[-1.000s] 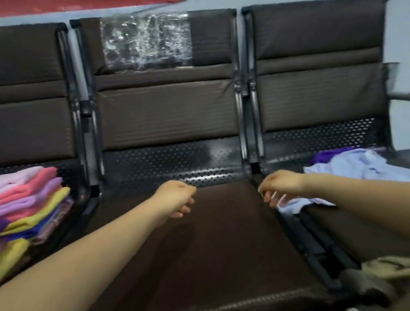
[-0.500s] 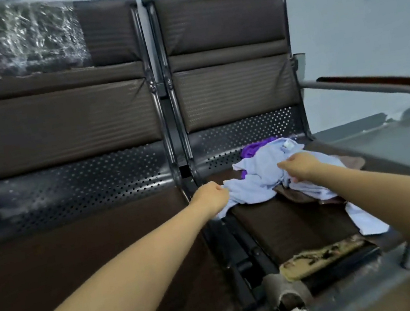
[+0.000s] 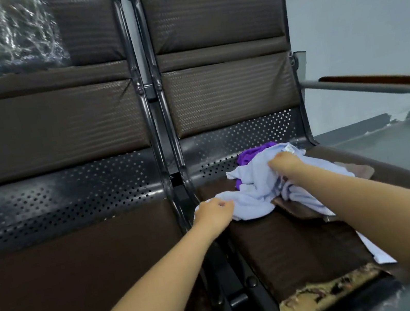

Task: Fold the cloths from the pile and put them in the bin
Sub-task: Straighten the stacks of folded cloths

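A crumpled pale lavender cloth (image 3: 256, 190) lies heaped on the right-hand seat (image 3: 295, 246) of a dark brown waiting bench, toward the back of the seat cushion and close below the perforated metal panel (image 3: 238, 136) of its backrest. The left hand (image 3: 214, 212) sits at the cloth's near-left corner, right at the seat's left edge beside the gap between the two seats, with its fingers curled in and pinching that corner of the fabric. The right hand (image 3: 285, 162) is farther back on the same seat, on top of the heap, its fingers closed around a bunched fold near the cloth's small sewn label (image 3: 291, 148). The cloth stretches between the two hands and trails down under the right forearm toward the seat's right side. A purple cloth (image 3: 253, 153) peeks out from beneath the lavender one, at the rear of the seat against the perforated panel. The seat's front edge (image 3: 330, 294) is torn, with frayed padding showing. A metal armrest (image 3: 366, 87) runs along the right of the seat.
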The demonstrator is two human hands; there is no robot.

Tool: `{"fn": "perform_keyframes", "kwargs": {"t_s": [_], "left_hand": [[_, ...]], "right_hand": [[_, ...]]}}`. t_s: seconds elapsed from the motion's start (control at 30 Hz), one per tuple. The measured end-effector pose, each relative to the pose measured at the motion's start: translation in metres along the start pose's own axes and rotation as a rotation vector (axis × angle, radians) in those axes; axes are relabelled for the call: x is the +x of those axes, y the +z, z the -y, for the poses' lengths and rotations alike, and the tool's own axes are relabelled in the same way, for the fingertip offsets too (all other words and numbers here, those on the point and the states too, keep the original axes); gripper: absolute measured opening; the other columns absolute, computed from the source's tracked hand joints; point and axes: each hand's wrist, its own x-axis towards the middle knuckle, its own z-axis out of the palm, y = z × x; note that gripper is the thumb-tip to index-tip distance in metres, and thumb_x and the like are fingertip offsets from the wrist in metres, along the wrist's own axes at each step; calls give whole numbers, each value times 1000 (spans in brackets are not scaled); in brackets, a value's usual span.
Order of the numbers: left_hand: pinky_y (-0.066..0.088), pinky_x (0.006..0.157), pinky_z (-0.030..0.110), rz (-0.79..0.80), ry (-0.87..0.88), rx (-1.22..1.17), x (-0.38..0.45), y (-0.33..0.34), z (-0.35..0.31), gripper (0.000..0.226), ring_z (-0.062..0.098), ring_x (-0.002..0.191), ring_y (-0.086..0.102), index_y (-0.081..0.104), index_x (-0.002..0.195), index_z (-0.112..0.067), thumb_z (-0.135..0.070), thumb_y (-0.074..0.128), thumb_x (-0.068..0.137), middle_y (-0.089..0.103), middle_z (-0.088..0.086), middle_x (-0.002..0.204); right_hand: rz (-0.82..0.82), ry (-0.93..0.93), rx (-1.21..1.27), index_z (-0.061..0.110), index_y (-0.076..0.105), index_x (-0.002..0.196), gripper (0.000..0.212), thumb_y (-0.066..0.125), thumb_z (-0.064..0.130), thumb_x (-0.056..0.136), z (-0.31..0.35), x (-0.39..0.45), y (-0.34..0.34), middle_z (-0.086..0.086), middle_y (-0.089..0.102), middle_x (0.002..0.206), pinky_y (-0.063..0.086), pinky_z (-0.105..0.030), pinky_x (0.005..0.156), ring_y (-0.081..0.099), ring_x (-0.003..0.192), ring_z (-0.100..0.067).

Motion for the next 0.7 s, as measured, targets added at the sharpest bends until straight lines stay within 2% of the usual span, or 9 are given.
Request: {"fn": "perform_keyframes", "kwargs": {"t_s": [0.07,0.13,0.23,0.3,0.37,0.43,0.5,0.6,0.7], "left_hand": [[46,78,29,-4,-13,-82,-2,-14,-6,34,23,90,60,64,84,-16,-40,42,94,63,6,92],[38,68,28,-26,-19,-160,-7,-33,-16,43,20,68,45,42,62,-18,-40,40,98,43,2,66],[37,75,31,-67,-23,-309,-19,-69,-30,42,17,65,41,41,65,-19,-43,37,100,40,1,70],[42,81,32,-75,-38,-463,-30,-96,-38,42,21,88,52,59,98,-14,-48,34,100,55,6,99],[45,86,34,-87,-32,-638,-44,-122,-49,53,24,106,54,54,124,-12,-52,31,99,56,9,119],[47,86,35,-116,11,-769,-61,-149,-60,61,25,110,57,55,126,-13,-60,29,96,60,8,121],[52,79,35,-169,58,-917,-77,-177,-66,61,24,102,61,61,120,-20,-66,32,92,66,5,114],[56,80,41,-237,174,-1085,-105,-218,-63,58,25,100,64,67,113,-25,-68,36,89,70,3,109],[54,88,42,-305,324,-1232,-130,-252,-48,58,25,103,64,65,121,-17,-60,37,95,71,4,105]], "right_hand": [[-32,-42,365,17,50,78,21,44,13,97,23,-9,-10,-5,51,77,46,-31,81,53,89,-29],[53,-44,783,13,52,80,23,41,17,99,50,-25,-26,-5,55,75,49,-33,74,57,80,-30],[215,-49,1321,3,56,87,17,41,10,92,96,-60,-49,-15,62,81,49,-34,66,57,77,-25],[270,-104,1442,2,57,88,17,40,2,87,129,-85,-55,-15,66,76,53,-31,60,64,72,-23],[337,-166,1513,4,56,90,25,32,0,98,165,-108,-53,-14,64,77,54,-25,59,66,66,-16],[424,-172,1557,1,61,100,27,34,6,99,198,-125,-43,-18,68,95,55,-34,80,67,87,-27],[519,-186,1531,-3,63,105,28,37,7,97,234,-140,-33,-21,64,115,43,-45,103,58,111,-35],[615,-250,1516,-4,59,108,26,39,9,97,283,-171,-14,-22,57,128,32,-47,112,48,126,-36],[653,-290,1487,-4,59,107,23,46,9,93,312,-194,11,-21,56,131,36,-43,110,51,125,-35]]}}
